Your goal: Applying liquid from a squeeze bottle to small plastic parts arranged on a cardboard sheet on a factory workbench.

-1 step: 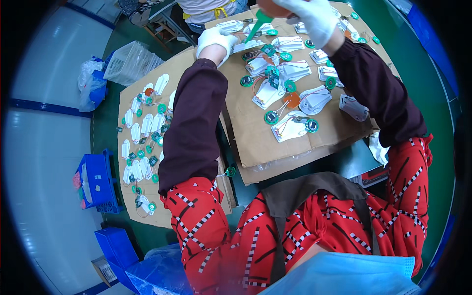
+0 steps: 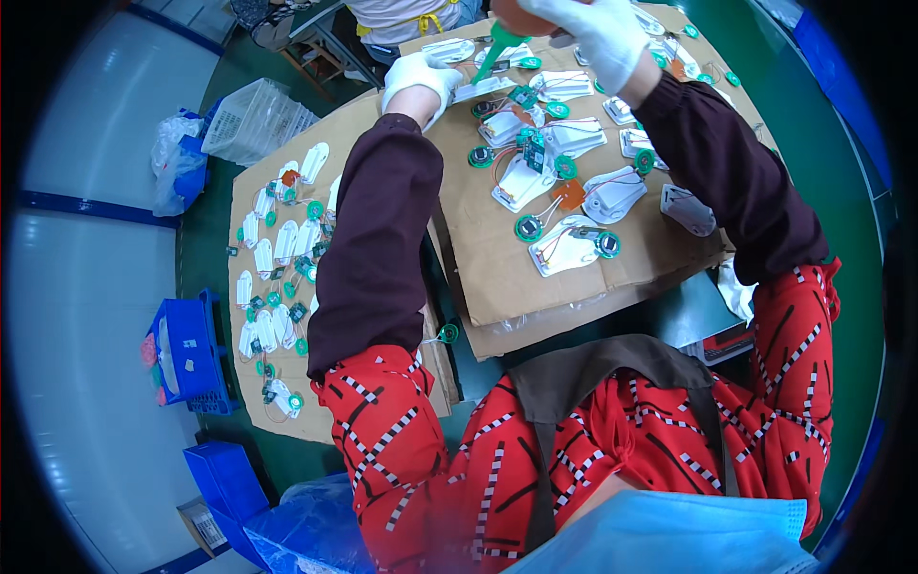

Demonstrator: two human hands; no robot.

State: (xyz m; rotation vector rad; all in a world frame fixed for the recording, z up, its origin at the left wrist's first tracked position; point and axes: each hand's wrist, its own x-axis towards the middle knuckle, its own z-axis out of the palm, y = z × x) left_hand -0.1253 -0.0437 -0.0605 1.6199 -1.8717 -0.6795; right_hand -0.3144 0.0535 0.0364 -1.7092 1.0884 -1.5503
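Note:
My left hand (image 2: 421,84), in a white glove, is closed at the far left corner of the upper cardboard and grips the end of a white plastic housing (image 2: 484,88). To its right my right hand (image 2: 604,40), also gloved, is wrapped round an orange-brown squeeze bottle (image 2: 521,17), partly cut off by the upper edge. The bottle's green nozzle (image 2: 493,54) points down at the housing; whether its tip touches cannot be made out. Close by lie more white housings (image 2: 564,244) with wired green circuit boards (image 2: 532,151) and round green parts (image 2: 528,228).
Brown cardboard sheets (image 2: 535,306) carry the parts, and a lower sheet (image 2: 335,407) at left holds several more housings. A clear crate (image 2: 253,124) and blue bins (image 2: 186,349) stand at left. Another person (image 2: 406,21) is across the table.
My right hand has shifted slightly left with the bottle, so the green nozzle sits a little further left over the housing. My left hand has stayed in place.

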